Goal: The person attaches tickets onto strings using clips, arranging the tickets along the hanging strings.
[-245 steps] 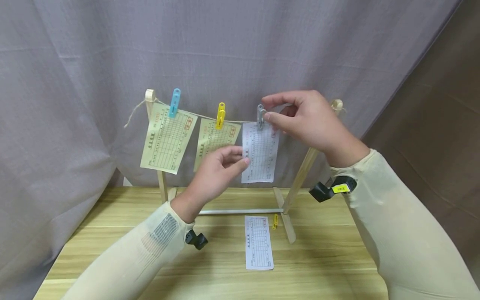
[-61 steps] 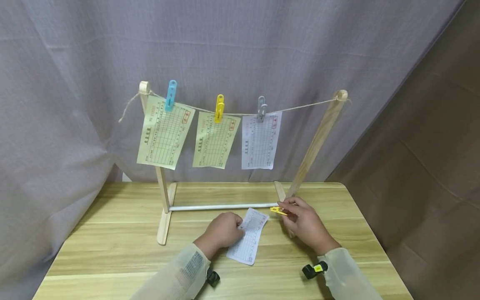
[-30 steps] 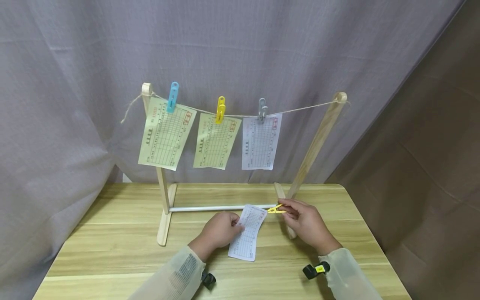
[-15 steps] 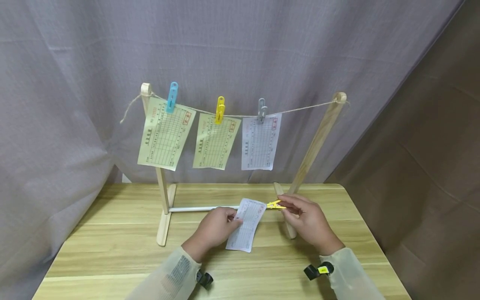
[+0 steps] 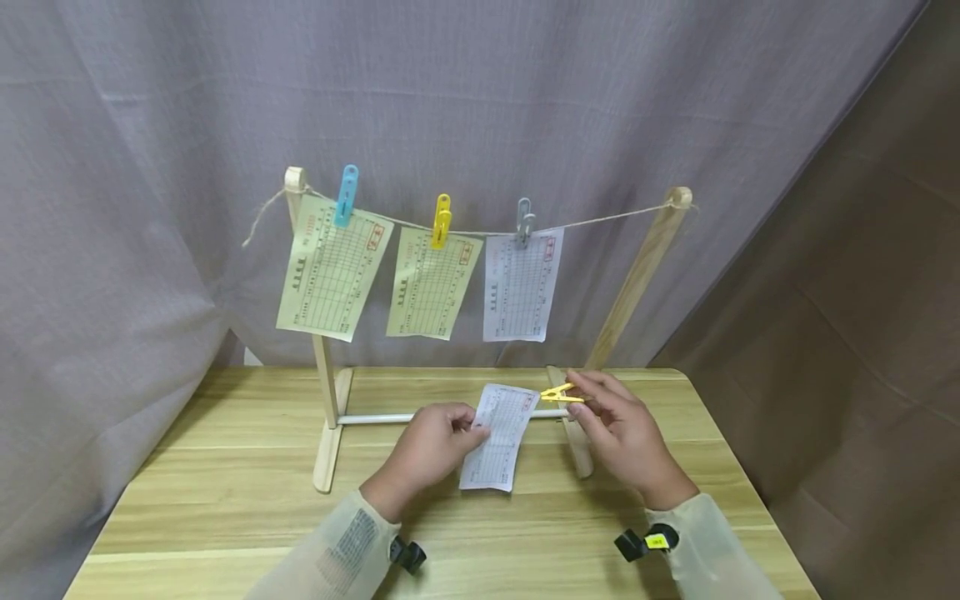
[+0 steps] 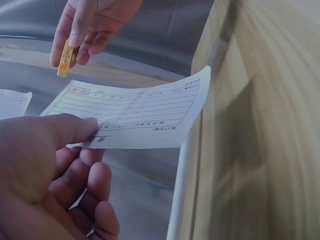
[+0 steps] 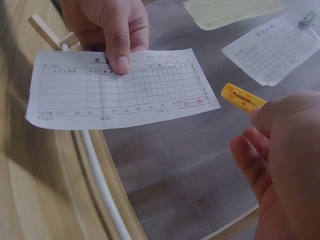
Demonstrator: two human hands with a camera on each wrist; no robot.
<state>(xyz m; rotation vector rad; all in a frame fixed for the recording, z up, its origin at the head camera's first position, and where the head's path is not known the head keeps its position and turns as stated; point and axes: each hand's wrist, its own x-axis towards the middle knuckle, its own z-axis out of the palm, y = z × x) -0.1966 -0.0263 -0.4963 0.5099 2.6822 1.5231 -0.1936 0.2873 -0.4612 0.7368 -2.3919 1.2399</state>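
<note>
My left hand [image 5: 429, 448] pinches a white receipt slip [image 5: 504, 440] along its left edge, thumb on top, and holds it up over the table. A yellow clothespin [image 5: 557, 394] is pinched by the thumb and fingers of my right hand [image 5: 624, 435]. Its tip points toward the slip's upper right corner; the right wrist view shows a small gap between the clothespin [image 7: 243, 97] and that corner. Printed rows and a red stamp box cover the slip [image 7: 120, 92]. Part of the slip is hidden under the left thumb.
Behind my hands a string between wooden posts [image 5: 637, 283] carries two yellow slips [image 5: 333, 275] and one white slip [image 5: 519, 292], held by blue [image 5: 347, 196], yellow [image 5: 441, 221] and grey [image 5: 524, 221] clothespins. A white rod [image 5: 375, 419] joins the stand's feet on the wooden table [image 5: 225, 500].
Earlier, both hands were at the hanging white slip and its grey clothespin. Since then they have taken up the other slip and the loose yellow clothespin from the table, and are rising with them.
</note>
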